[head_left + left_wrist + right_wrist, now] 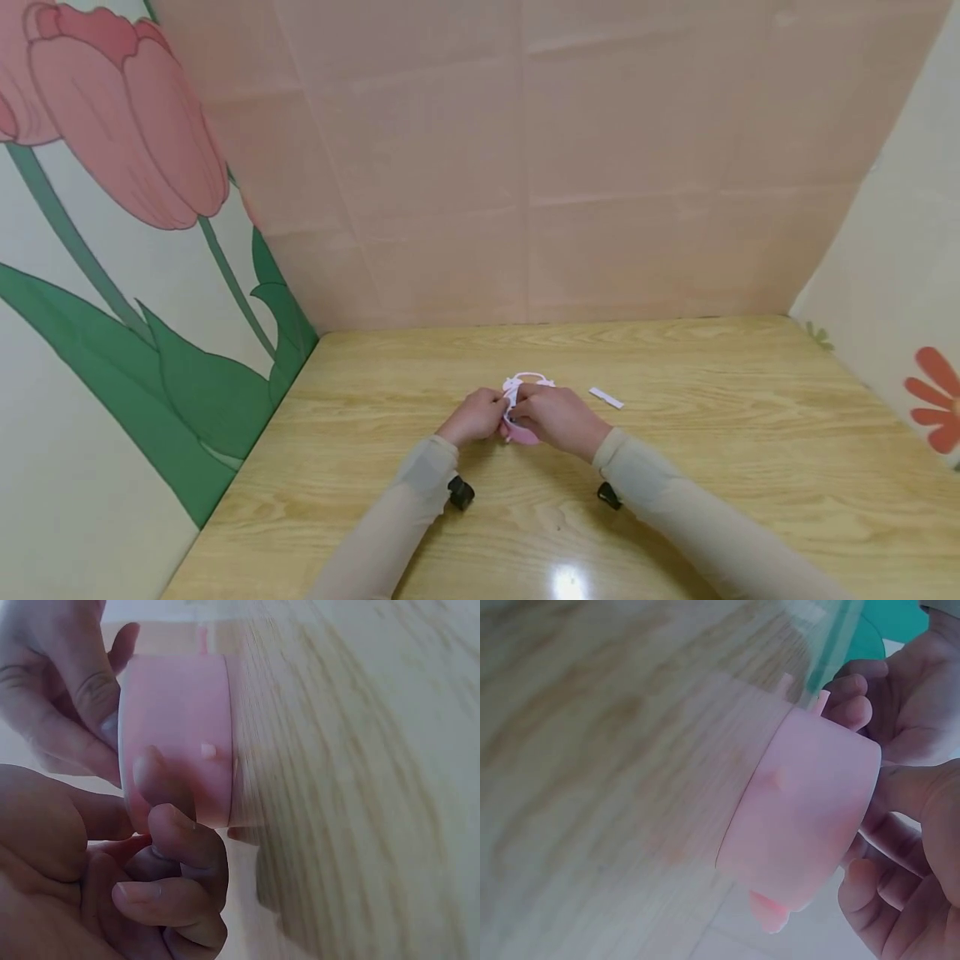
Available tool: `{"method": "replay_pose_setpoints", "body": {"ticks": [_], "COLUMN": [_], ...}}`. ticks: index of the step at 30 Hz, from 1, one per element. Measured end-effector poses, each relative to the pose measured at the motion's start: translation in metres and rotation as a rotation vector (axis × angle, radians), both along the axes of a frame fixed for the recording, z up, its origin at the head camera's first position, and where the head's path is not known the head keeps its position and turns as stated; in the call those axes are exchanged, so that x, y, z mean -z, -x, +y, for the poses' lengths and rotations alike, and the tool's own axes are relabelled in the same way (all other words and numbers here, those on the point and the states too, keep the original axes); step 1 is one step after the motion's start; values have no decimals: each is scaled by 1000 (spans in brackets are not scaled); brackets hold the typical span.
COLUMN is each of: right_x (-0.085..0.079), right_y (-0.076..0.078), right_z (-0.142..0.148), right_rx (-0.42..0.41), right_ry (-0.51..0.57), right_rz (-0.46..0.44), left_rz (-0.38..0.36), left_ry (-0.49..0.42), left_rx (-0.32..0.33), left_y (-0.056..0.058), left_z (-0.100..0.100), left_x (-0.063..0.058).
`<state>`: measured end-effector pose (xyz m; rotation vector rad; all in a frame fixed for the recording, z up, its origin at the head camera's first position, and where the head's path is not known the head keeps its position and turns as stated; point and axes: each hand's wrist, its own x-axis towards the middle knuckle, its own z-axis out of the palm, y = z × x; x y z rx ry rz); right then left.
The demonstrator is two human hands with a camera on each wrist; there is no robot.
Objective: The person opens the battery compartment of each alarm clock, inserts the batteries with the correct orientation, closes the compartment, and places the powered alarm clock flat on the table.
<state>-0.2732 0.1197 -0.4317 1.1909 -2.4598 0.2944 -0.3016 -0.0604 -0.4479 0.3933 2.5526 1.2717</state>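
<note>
A pink alarm clock [523, 435] with a white upper face and a looped handle lies flat on the wooden table. My left hand [477, 415] grips its left side, fingers curled against the pink rim [176, 705] in the left wrist view. From the right, my right hand [558, 418] reaches over the clock. Its thumb and fingers meet at the white face, bent inward, as the right wrist view shows beside the clock's pink body [802, 802]. I cannot tell whether they pinch anything there.
A small white strip [606, 397] lies on the table [720, 433] right of the clock. Behind the table hangs a pinkish cloth backdrop [525, 167]. A tulip-patterned panel [127, 117] stands on the left, and a pale flowered panel [900, 292] on the right.
</note>
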Motion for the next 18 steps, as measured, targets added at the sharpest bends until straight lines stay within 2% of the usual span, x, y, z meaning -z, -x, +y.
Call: {"method": "replay_pose_setpoints", "body": {"ticks": [11,18], "right_x": [-6,1], "right_y": [0,3], "right_z": [-3,-4], "right_rx": [20,8], "right_ry": [-29,-53], "right_rz": [-37,41], "left_rz": [12,16], "left_ry": [-16,-25], "left_rx": [5,0], "left_y": [-2,-3], "left_z": [1,2], "left_x": [1,0]}}
